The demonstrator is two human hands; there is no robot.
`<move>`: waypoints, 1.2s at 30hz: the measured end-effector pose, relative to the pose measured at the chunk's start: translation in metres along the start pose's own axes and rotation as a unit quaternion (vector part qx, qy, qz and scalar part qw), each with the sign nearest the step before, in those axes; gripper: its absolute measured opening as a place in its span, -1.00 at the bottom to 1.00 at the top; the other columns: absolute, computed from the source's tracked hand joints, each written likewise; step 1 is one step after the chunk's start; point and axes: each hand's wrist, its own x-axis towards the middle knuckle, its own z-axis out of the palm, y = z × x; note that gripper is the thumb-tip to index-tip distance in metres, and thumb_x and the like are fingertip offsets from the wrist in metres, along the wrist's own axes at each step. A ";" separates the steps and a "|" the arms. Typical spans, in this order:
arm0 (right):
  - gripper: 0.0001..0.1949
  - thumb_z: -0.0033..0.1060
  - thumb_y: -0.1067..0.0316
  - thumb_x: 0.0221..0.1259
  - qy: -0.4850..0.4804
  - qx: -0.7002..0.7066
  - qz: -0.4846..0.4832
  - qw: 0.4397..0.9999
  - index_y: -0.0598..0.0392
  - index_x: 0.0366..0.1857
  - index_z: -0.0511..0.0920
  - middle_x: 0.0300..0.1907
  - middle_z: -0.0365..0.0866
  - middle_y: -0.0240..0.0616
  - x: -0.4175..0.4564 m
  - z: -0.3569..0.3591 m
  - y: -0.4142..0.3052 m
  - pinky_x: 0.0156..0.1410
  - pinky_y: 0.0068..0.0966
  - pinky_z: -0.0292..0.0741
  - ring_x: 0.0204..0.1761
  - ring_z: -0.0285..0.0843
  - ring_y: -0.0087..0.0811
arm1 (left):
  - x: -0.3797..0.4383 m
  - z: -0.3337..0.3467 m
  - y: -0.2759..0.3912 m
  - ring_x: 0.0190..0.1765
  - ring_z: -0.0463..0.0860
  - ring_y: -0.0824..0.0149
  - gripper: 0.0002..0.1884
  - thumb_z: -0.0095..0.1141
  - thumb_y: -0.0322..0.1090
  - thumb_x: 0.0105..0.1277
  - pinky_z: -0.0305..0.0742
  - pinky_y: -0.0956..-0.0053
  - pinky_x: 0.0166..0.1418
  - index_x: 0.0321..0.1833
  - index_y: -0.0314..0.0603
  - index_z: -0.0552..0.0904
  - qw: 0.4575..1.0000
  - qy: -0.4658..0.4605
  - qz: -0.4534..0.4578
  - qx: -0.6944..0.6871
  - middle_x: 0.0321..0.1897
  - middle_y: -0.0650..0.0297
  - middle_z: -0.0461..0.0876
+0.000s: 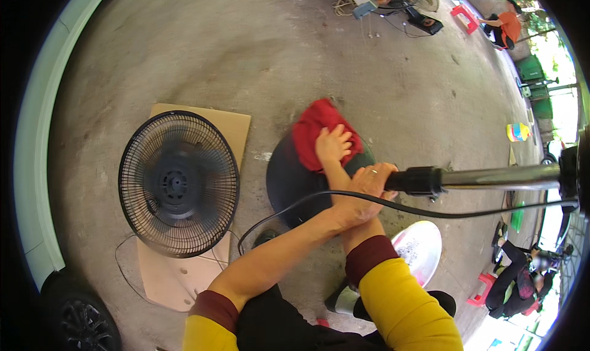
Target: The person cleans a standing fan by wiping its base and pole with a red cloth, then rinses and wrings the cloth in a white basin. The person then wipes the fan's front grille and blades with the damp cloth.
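Note:
My left hand (371,183) is wrapped around the black collar (417,180) of a chrome pole (500,177). Under it crosses my right forearm. My right hand (333,144) lies with spread fingers on a red cloth (318,120), which is on a round black base (292,180); the palm is hidden. A black cable (405,208) runs across my left wrist. Left of the base, a black fan head with a wire grille (177,183) lies over cardboard (233,125).
A white oval dish-like object (419,254) is near my right elbow. Fan parts (364,8) lie at the top. Two people sit low at the right, by red stools (465,18). A yellow bottle (518,132) is at right; a vehicle wheel (80,321) is bottom left.

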 end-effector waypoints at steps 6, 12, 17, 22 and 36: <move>-0.29 0.23 -0.32 0.05 -0.041 -0.021 -0.161 0.986 -0.29 0.33 0.46 0.46 0.20 -0.02 -0.006 0.008 0.009 0.41 0.40 -0.08 0.44 0.04 0.35 | 0.001 0.001 -0.007 0.00 0.56 -0.03 -0.56 0.27 -0.42 0.21 0.40 0.17 0.14 0.12 -0.21 0.40 0.999 0.000 0.025 -0.029 -0.11 0.05 0.54; -0.41 0.46 -0.10 -0.16 -0.059 0.037 -0.384 0.921 -0.34 0.11 0.61 0.38 0.29 -0.14 -0.081 0.003 0.027 0.38 0.42 0.00 0.38 0.12 0.27 | -0.012 0.009 -0.008 -0.03 0.57 -0.05 -0.56 0.28 -0.45 0.18 0.44 0.19 0.08 0.08 -0.20 0.39 0.999 0.005 0.033 -0.011 -0.14 0.03 0.54; -0.48 0.42 0.08 -0.09 -0.163 0.082 -0.522 0.833 -0.30 0.10 0.60 0.42 0.25 -0.14 -0.165 -0.018 0.095 0.38 0.41 0.02 0.40 0.09 0.28 | -0.018 0.012 -0.004 -0.09 0.57 -0.08 -0.56 0.27 -0.50 0.15 0.45 0.19 0.04 0.07 -0.19 0.39 0.999 -0.035 0.000 -0.021 -0.15 0.02 0.54; -0.49 0.34 0.20 -0.02 -0.236 0.062 -0.543 0.804 -0.34 0.15 0.58 0.41 0.29 -0.17 -0.198 -0.056 0.203 0.46 0.32 0.00 0.45 0.13 0.11 | -0.026 0.012 -0.006 -0.07 0.58 0.01 -0.58 0.24 -0.47 0.18 0.34 0.19 0.02 0.05 -0.13 0.37 0.999 0.008 0.032 -0.028 -0.17 0.09 0.56; -0.58 0.36 0.30 -0.08 -0.318 0.282 -0.466 0.776 0.12 -0.04 0.63 0.08 0.64 -0.09 0.056 -0.146 0.188 0.33 -0.25 0.39 0.20 0.52 -0.09 | -0.028 0.008 -0.011 -0.03 0.57 -0.05 -0.57 0.27 -0.51 0.13 0.43 0.15 0.10 0.05 -0.20 0.42 0.999 -0.017 0.019 -0.039 -0.12 0.05 0.56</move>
